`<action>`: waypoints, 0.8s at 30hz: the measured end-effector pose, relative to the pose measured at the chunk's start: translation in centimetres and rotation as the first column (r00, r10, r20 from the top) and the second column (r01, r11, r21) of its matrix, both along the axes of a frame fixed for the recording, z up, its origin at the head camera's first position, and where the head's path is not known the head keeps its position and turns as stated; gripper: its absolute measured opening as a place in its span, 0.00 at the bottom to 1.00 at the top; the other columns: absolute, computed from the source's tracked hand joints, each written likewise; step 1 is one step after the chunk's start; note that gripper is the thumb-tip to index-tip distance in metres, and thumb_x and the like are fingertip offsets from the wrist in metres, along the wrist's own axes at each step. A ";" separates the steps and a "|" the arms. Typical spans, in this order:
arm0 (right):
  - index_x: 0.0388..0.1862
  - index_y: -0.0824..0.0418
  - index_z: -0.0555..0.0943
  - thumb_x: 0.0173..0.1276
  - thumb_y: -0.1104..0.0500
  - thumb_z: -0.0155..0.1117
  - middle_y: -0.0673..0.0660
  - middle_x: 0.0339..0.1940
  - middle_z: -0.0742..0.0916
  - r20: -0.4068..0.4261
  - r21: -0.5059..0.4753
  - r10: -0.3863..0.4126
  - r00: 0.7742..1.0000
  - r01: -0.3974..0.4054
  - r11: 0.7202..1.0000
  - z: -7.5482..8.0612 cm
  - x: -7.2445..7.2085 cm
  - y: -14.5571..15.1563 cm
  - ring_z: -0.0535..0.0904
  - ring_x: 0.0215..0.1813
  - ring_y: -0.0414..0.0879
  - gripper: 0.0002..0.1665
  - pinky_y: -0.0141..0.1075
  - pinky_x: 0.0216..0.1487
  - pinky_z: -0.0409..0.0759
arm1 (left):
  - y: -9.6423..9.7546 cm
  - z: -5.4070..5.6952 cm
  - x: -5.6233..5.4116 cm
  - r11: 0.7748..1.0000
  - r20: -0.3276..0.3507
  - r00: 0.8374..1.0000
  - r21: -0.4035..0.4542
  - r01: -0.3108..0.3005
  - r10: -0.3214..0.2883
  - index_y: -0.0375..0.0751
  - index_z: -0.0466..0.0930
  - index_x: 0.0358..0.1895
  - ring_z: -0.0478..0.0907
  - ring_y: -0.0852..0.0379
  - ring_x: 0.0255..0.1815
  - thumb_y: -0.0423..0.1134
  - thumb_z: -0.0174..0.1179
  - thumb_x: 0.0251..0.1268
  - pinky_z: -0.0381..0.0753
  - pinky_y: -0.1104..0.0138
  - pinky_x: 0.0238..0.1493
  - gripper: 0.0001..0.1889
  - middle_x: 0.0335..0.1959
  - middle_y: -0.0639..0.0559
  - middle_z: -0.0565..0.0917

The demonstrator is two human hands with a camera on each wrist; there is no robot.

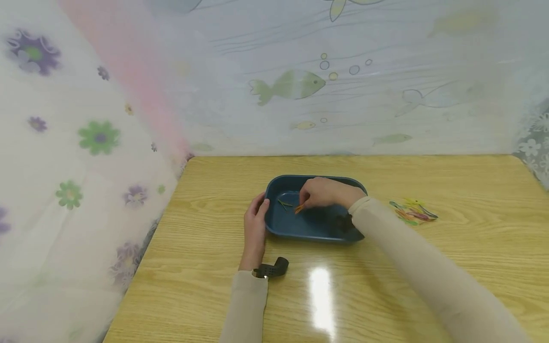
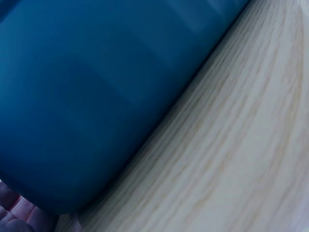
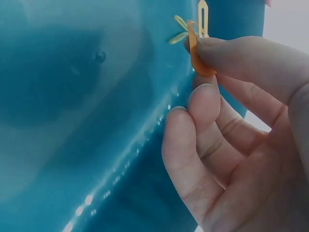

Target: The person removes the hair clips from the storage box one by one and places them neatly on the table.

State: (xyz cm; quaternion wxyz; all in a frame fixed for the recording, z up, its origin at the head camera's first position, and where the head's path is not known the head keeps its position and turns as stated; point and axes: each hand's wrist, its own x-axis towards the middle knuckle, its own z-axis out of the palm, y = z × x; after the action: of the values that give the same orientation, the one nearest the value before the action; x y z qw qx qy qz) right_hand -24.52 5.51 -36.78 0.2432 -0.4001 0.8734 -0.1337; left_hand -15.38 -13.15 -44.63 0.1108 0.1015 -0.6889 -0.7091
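A dark blue plastic tub (image 1: 315,237) stands on the table. My left hand (image 1: 256,224) holds it by its left end, the thumb at the rim; in the left wrist view only bits of fingers (image 2: 21,212) show past the tub's wall (image 2: 106,96). Inside the tub, my right hand (image 1: 323,192) pinches an orange snap hair clip (image 3: 200,67) between thumb and fingertips. A paler clip (image 3: 203,17) sticks up at the same fingertips; whether it is pinched too, I cannot tell. Green-yellow hair clips (image 1: 284,205) lie on the tub floor left of that hand.
To the right of the tub, a loose pile of coloured hair clips (image 1: 413,212) lies on the wooden table (image 1: 206,286). My right forearm (image 1: 420,262) crosses between pile and tub. Printed curtains (image 1: 291,85) hang behind and to the left.
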 end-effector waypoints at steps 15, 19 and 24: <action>0.36 0.56 0.80 0.63 0.57 0.57 0.49 0.30 0.81 0.073 -0.008 -0.102 0.992 0.102 0.995 1.5 0.6 3.4 0.74 0.26 0.41 0.06 0.34 0.30 0.73 | 0.0 0.0 0.1 1.000 0.023 1.000 -0.011 0.010 -0.010 0.54 0.73 0.53 0.67 0.63 0.56 0.53 0.53 0.61 0.63 0.65 0.58 0.19 0.53 0.59 0.74; 0.37 0.58 0.79 0.64 0.56 0.56 0.53 0.33 0.82 0.106 -0.007 -0.136 0.985 0.137 0.991 1.4 0.7 4.3 0.76 0.27 0.44 0.09 0.34 0.31 0.73 | -0.1 0.2 0.2 1.000 0.044 0.999 0.005 0.024 -0.024 0.54 0.72 0.55 0.66 0.63 0.56 0.53 0.53 0.61 0.62 0.65 0.58 0.20 0.54 0.59 0.73; 0.37 0.58 0.77 0.65 0.55 0.54 0.55 0.33 0.81 0.127 -0.019 -0.151 0.980 0.155 0.988 1.4 1.0 5.4 0.76 0.28 0.47 0.09 0.35 0.30 0.72 | 0.1 1.2 0.6 0.999 0.059 0.998 0.012 0.036 -0.037 0.48 0.71 0.57 0.66 0.62 0.57 0.48 0.51 0.64 0.62 0.65 0.59 0.19 0.55 0.56 0.72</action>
State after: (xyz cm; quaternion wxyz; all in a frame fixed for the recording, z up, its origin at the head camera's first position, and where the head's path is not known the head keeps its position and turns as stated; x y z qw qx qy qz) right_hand -23.55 10.94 -35.33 0.2806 -0.3262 0.8826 -0.1892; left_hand -14.82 -13.08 -43.43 0.0769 0.1104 -0.6897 -0.7115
